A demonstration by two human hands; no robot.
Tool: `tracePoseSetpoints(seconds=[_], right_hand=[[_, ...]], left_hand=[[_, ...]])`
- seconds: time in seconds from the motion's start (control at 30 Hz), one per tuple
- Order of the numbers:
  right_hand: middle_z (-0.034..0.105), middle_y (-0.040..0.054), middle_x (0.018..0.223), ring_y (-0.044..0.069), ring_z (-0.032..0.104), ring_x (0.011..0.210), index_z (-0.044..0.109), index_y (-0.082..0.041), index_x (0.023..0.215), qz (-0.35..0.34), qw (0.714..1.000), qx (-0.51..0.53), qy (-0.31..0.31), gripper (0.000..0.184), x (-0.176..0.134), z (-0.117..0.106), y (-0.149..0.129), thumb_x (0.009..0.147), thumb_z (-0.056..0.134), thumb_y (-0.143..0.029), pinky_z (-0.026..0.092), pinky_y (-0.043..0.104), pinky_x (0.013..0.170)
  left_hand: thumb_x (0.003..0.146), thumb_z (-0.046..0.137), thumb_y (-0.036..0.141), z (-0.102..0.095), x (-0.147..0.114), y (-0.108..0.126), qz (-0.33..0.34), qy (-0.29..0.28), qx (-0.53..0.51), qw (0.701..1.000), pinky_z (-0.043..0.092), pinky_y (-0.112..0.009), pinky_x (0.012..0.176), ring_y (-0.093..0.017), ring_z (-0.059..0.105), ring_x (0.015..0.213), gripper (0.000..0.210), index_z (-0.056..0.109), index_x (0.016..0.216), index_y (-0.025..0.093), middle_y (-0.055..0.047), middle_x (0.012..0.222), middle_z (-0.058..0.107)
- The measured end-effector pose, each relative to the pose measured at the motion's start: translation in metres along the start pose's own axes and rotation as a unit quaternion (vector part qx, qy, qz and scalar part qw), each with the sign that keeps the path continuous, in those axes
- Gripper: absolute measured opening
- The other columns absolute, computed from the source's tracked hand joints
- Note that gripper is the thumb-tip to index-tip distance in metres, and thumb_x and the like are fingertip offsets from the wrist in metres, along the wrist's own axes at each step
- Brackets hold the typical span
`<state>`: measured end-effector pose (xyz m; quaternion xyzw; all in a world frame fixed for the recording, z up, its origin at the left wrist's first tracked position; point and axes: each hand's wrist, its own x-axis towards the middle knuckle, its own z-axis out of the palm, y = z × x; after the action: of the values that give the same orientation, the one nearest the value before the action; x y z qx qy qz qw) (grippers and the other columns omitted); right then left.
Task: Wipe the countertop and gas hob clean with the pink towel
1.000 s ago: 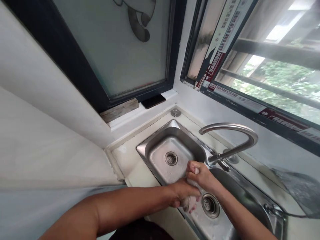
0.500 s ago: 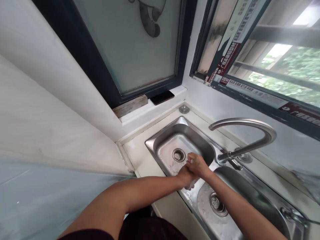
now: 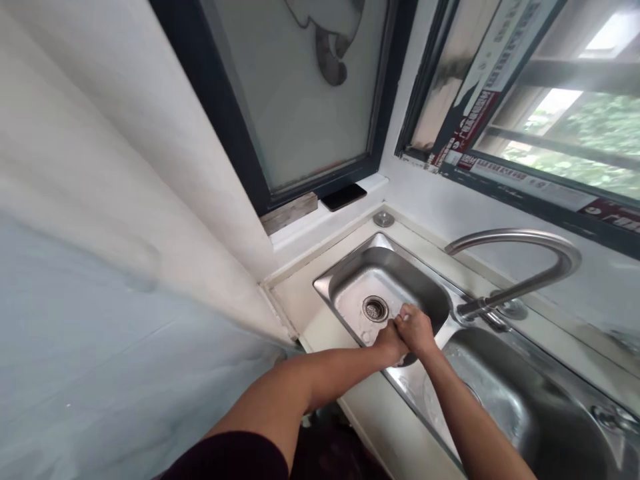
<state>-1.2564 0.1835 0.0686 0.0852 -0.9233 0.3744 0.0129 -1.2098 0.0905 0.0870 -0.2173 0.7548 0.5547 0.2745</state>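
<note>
My left hand (image 3: 391,341) and my right hand (image 3: 415,328) are pressed together over the near edge of the small basin (image 3: 345,319) of a steel double sink. Both have their fingers curled in. A little pale, wet-looking material shows beneath the left hand, too small and hidden to name. The drain (image 3: 375,309) of the small basin lies just beyond the hands. No water can be seen running from the curved tap (image 3: 520,235), which arches to the right of them.
The larger basin (image 3: 493,393) lies to the right, partly behind my right forearm. A dark phone (image 3: 344,197) and a wooden block (image 3: 290,212) rest on the window ledge. A round metal fitting (image 3: 383,219) sits at the counter corner. Walls and windows (image 3: 575,133) close in the far side.
My view has swung left, so the sink sits farther right in the picture. Both hands stay together, now drawn in over the small basin, and less pale material shows under them.
</note>
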Motion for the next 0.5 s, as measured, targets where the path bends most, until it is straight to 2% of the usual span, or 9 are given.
tracePoseSetpoints(seconds=[0.07,0.13,0.2,0.27,0.33,0.43,0.5], right_hand=[[0.057,0.0019,0.07,0.019,0.052,0.069,0.045,-0.027,0.062,0.024,0.999,0.04,0.027,0.026,-0.011,-0.002,-0.003,0.076,0.054,-0.046,0.045,0.034,0.072],[0.066,0.0055,0.088,0.022,0.06,0.084,0.053,-0.025,0.07,0.037,0.995,0.083,0.049,0.034,-0.026,-0.011,-0.006,0.079,0.056,-0.058,0.05,0.035,0.08],[0.066,0.0083,0.119,0.024,0.063,0.105,0.064,-0.024,0.095,0.067,0.982,0.165,0.07,0.045,-0.047,-0.024,-0.008,0.08,0.061,-0.066,0.052,0.035,0.088],[0.06,0.0086,0.136,0.026,0.061,0.115,0.061,-0.027,0.124,0.123,0.954,0.262,0.076,0.065,-0.068,-0.034,-0.013,0.078,0.067,-0.071,0.054,0.037,0.09],[0.063,0.0083,0.132,0.027,0.064,0.11,0.054,-0.03,0.137,0.176,0.922,0.342,0.035,0.075,-0.085,-0.04,-0.022,0.078,0.068,-0.075,0.056,0.039,0.086],[0.071,0.0076,0.116,0.028,0.069,0.098,0.054,-0.029,0.138,0.198,0.879,0.429,-0.062,0.074,-0.096,-0.038,-0.042,0.084,0.06,-0.079,0.057,0.042,0.081],[0.073,0.007,0.112,0.027,0.07,0.097,0.059,-0.028,0.131,0.197,0.843,0.491,-0.095,0.069,-0.095,-0.033,-0.058,0.084,0.061,-0.079,0.057,0.041,0.083]], left_hand=[[0.064,0.085,0.017,-0.008,-0.008,-0.003,0.016,0.008,0.0,1.0,0.055,-0.032,0.08,-0.029,0.073,0.095,0.062,0.059,0.121,0.017,-0.012,0.108,0.076],[0.06,0.089,0.021,-0.018,-0.021,-0.008,0.044,0.012,-0.009,0.999,0.054,-0.033,0.087,-0.028,0.071,0.101,0.071,0.056,0.124,0.019,-0.009,0.112,0.074],[0.059,0.09,0.025,-0.029,-0.037,-0.014,0.077,0.013,-0.025,0.997,0.053,-0.034,0.092,-0.026,0.069,0.106,0.077,0.053,0.126,0.02,-0.008,0.118,0.071],[0.058,0.091,0.026,-0.039,-0.056,-0.022,0.122,0.029,-0.04,0.991,0.052,-0.035,0.097,-0.026,0.064,0.113,0.08,0.051,0.127,0.019,-0.01,0.127,0.064],[0.056,0.092,0.024,-0.05,-0.075,-0.032,0.187,0.047,-0.027,0.981,0.049,-0.038,0.102,-0.028,0.06,0.117,0.08,0.052,0.124,0.017,-0.013,0.133,0.057],[0.054,0.094,0.026,-0.066,-0.1,-0.044,0.286,0.049,0.04,0.956,0.044,-0.044,0.107,-0.031,0.056,0.118,0.081,0.052,0.122,0.018,-0.013,0.131,0.056],[0.052,0.097,0.035,-0.077,-0.113,-0.049,0.289,0.037,0.053,0.955,0.045,-0.044,0.104,-0.03,0.057,0.114,0.088,0.051,0.124,0.02,-0.01,0.126,0.058]])
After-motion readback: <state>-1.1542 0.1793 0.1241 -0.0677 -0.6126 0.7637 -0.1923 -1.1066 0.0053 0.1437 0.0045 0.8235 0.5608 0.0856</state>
